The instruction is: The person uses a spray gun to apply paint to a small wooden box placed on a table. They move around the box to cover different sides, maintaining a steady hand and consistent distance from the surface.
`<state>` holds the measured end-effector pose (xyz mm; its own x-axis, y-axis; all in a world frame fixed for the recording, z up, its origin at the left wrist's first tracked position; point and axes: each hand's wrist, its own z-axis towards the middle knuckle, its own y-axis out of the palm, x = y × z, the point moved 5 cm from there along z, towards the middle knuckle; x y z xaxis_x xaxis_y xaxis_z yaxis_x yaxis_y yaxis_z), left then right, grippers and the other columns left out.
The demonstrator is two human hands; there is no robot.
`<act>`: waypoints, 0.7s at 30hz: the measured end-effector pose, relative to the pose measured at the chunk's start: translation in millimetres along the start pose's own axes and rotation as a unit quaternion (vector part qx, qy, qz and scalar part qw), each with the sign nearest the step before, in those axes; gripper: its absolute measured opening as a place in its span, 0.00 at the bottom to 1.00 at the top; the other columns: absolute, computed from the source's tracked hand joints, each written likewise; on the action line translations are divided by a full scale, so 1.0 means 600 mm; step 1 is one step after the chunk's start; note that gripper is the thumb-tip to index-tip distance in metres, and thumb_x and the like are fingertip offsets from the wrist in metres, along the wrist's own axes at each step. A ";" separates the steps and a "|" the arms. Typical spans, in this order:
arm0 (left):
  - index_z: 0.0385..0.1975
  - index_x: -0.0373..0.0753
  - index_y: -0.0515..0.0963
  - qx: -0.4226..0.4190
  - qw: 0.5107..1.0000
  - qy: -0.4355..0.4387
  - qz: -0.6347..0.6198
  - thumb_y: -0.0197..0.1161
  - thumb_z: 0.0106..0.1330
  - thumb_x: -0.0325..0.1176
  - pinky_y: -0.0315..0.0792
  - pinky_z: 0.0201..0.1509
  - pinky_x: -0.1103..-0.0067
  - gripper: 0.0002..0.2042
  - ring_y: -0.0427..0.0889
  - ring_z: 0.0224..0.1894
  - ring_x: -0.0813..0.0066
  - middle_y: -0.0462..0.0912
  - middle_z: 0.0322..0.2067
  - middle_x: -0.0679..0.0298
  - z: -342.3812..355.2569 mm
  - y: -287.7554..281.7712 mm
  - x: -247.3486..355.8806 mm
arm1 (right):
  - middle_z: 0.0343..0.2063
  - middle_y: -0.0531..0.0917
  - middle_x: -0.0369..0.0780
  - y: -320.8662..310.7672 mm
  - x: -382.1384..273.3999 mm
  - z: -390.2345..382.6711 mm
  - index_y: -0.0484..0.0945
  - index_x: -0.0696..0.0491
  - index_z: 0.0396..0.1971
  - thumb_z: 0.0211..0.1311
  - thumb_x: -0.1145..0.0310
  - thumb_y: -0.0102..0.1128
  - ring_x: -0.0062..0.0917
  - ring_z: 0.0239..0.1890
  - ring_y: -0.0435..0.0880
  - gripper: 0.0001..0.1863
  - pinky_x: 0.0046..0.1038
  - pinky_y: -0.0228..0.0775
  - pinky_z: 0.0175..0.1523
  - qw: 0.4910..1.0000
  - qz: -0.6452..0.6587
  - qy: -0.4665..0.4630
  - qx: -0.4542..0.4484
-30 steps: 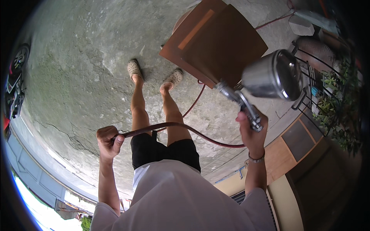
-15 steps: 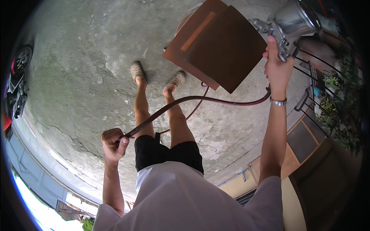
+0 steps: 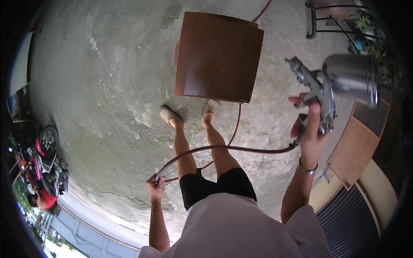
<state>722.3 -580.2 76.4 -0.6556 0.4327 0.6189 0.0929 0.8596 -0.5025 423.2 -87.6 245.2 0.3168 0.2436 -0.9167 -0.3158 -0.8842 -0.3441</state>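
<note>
1. Right hand (image 3: 310, 136), right of centre, is wrapped around the grip of a metal spray gun (image 3: 320, 96) with a steel cup (image 3: 352, 84); the forefinger lies extended by the trigger; nozzle points up-left.
2. Left hand (image 3: 155, 185), lower centre, is fisted around the reddish air hose (image 3: 223, 148), which arcs across to the gun's base.
3. Change: half a second ago the gun was raised high at upper right beside the panel; it now sits lower and apart from the brown wooden panel (image 3: 217, 56), top centre; spraying appears paused.
4. Feet in pale clogs (image 3: 168, 115) stand just below the panel; a red mower (image 3: 41, 172) sits at far left.
</note>
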 end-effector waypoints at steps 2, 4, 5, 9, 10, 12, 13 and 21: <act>0.19 0.35 0.72 -0.039 0.991 -0.071 0.108 0.68 0.67 0.49 0.57 0.23 0.74 0.24 0.59 0.21 0.80 0.64 0.14 0.69 -0.003 0.026 -0.054 | 0.34 0.86 0.46 -0.033 0.036 -0.060 0.75 0.63 0.50 0.74 0.52 0.54 0.12 0.11 0.72 0.25 0.16 0.60 0.14 0.998 0.016 0.054 0.009; 0.24 0.34 0.79 -0.094 0.974 -0.118 0.168 0.65 0.69 0.47 0.72 0.31 0.69 0.20 0.81 0.24 0.64 0.81 0.21 0.54 -0.003 0.054 -0.097 | 0.34 0.85 0.46 -0.057 0.069 -0.113 0.74 0.64 0.51 0.71 0.45 0.56 0.12 0.11 0.72 0.32 0.15 0.59 0.14 0.996 0.040 0.078 0.019; 0.26 0.35 0.80 -0.126 0.967 -0.134 0.174 0.64 0.69 0.46 0.74 0.35 0.68 0.19 0.84 0.29 0.61 0.82 0.24 0.52 -0.002 0.067 -0.114 | 0.33 0.85 0.46 -0.069 0.087 -0.138 0.73 0.65 0.52 0.69 0.43 0.57 0.12 0.11 0.72 0.34 0.15 0.59 0.14 0.993 0.035 0.105 0.030; 0.41 0.39 0.80 -0.127 0.934 -0.194 0.272 0.57 0.72 0.50 0.75 0.48 0.62 0.18 0.85 0.47 0.47 0.85 0.37 0.45 0.010 0.093 -0.145 | 0.33 0.86 0.46 -0.095 0.144 -0.216 0.73 0.66 0.52 0.66 0.39 0.58 0.13 0.11 0.73 0.38 0.16 0.60 0.15 0.983 0.052 0.164 0.066; 0.43 0.40 0.79 -0.127 0.932 -0.196 0.277 0.56 0.72 0.51 0.75 0.49 0.61 0.19 0.84 0.49 0.46 0.85 0.39 0.45 0.016 0.095 -0.145 | 0.33 0.86 0.46 -0.099 0.153 -0.230 0.73 0.66 0.52 0.66 0.39 0.58 0.13 0.11 0.74 0.39 0.16 0.61 0.15 0.981 0.051 0.174 0.065; 0.46 0.41 0.78 -0.128 0.922 -0.226 0.288 0.55 0.71 0.53 0.75 0.51 0.61 0.20 0.83 0.52 0.44 0.84 0.42 0.44 0.028 0.101 -0.148 | 0.32 0.86 0.45 -0.107 0.169 -0.247 0.73 0.66 0.51 0.66 0.39 0.58 0.13 0.12 0.74 0.39 0.16 0.62 0.16 0.980 0.048 0.183 0.064; 0.49 0.42 0.77 -0.145 0.918 -0.231 0.288 0.55 0.71 0.55 0.75 0.52 0.61 0.22 0.82 0.53 0.45 0.84 0.44 0.44 0.035 0.103 -0.148 | 0.32 0.86 0.45 -0.109 0.175 -0.254 0.73 0.66 0.51 0.66 0.39 0.58 0.13 0.12 0.74 0.39 0.17 0.62 0.16 0.980 0.046 0.182 0.065; 0.51 0.43 0.77 -0.152 0.940 -0.203 0.227 0.55 0.71 0.57 0.75 0.53 0.62 0.24 0.83 0.53 0.46 0.85 0.45 0.47 0.085 0.118 -0.179 | 0.34 0.85 0.44 -0.108 0.191 -0.288 0.73 0.66 0.52 0.68 0.45 0.59 0.13 0.14 0.76 0.34 0.16 0.64 0.17 0.980 0.051 0.176 0.083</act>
<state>761.3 -579.5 -56.7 -0.7232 0.6870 0.0707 0.6011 0.6766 -0.4253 634.7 -71.5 197.6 0.5559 -0.0200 -0.8310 -0.4928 -0.8130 -0.3101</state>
